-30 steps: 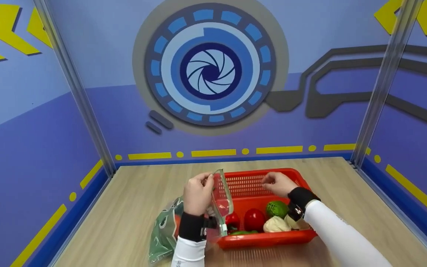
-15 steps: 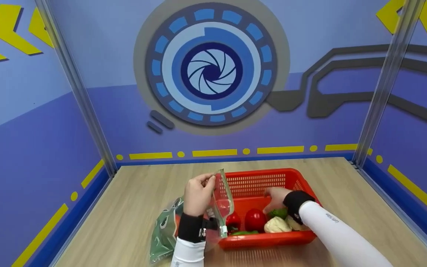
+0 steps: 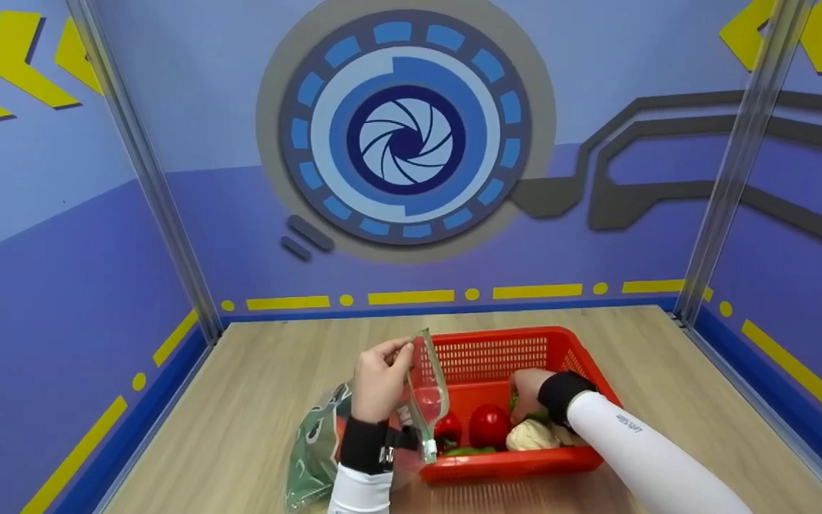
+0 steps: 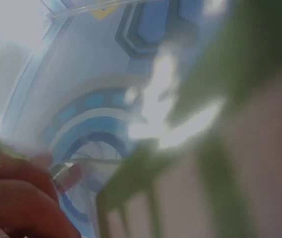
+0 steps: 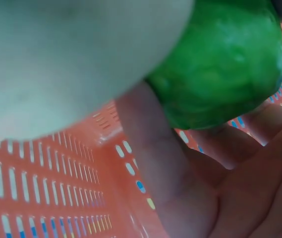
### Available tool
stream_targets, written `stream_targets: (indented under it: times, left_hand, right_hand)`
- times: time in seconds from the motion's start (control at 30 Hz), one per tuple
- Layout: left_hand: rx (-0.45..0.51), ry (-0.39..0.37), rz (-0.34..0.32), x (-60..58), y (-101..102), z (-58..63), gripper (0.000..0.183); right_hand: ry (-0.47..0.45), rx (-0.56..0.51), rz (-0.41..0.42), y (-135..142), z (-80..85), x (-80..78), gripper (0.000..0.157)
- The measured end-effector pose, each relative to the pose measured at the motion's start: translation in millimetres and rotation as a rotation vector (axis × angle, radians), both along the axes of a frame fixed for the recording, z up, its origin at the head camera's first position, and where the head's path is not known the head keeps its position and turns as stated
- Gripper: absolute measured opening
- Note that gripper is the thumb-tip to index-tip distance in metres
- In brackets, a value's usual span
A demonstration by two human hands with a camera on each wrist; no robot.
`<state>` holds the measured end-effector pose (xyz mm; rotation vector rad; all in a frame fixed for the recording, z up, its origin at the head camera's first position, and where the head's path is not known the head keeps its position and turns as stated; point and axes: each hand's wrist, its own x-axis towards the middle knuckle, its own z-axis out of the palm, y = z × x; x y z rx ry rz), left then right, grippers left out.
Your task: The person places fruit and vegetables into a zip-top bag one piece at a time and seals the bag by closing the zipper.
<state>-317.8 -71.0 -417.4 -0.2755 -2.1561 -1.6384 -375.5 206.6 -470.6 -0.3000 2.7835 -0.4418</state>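
Observation:
In the head view my left hand (image 3: 377, 382) pinches the upper edge of a green and clear zip bag (image 3: 315, 460), whose mouth stands apart beside the basket. The left wrist view shows the bag's printed green film (image 4: 126, 188) large and blurred. My right hand (image 3: 529, 391) reaches down inside the red basket (image 3: 511, 467). Its fingers curl round a glossy, round green vegetable (image 5: 225, 64), with the thumb on one side and the other fingers underneath. From the head, the hand hides most of that vegetable.
Near the right hand in the basket lie a round red vegetable (image 3: 489, 426), a pale ridged bulb (image 3: 531, 435), a red pepper (image 3: 447, 430) and a long green vegetable (image 3: 469, 451). The wooden table (image 3: 240, 400) runs back to a blue printed wall (image 3: 240, 235).
My right hand has come down from above the basket onto the green vegetable and closed round it. The left hand stays in place at the bag's edge.

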Motion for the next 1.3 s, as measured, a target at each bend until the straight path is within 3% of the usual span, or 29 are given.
stream_targets:
  times: [0.17,0.37,0.7,1.03,1.17,1.3]
  left_hand:
    - [0.050,0.031,-0.029,5.6,-2.7,-8.9,0.025]
    - [0.065,0.085,-0.056,9.2,-1.5,-11.5,0.027]
    - [0.085,0.090,-0.035,13.2,1.4,-12.9,0.028]
    - [0.092,0.053,-0.014,14.0,2.4,-12.4,0.027]
    - [0.086,0.099,-0.023,13.7,1.7,-14.6,0.026]
    - [0.085,0.112,-0.026,12.2,1.5,-14.7,0.026]
  right_hand:
    - [0.010,0.002,0.001,-2.3,-0.6,0.9,0.035]
    - [0.016,-0.011,-0.025,1.3,-0.2,0.8,0.046]
    - [0.022,-0.043,-0.092,6.2,-0.6,-0.9,0.064]
    - [0.065,-0.153,-0.112,15.7,0.5,-7.1,0.088]
    - [0.107,-0.217,-0.117,17.8,0.8,-12.6,0.083]
    - [0.127,-0.355,-0.136,15.1,4.6,-16.5,0.066]
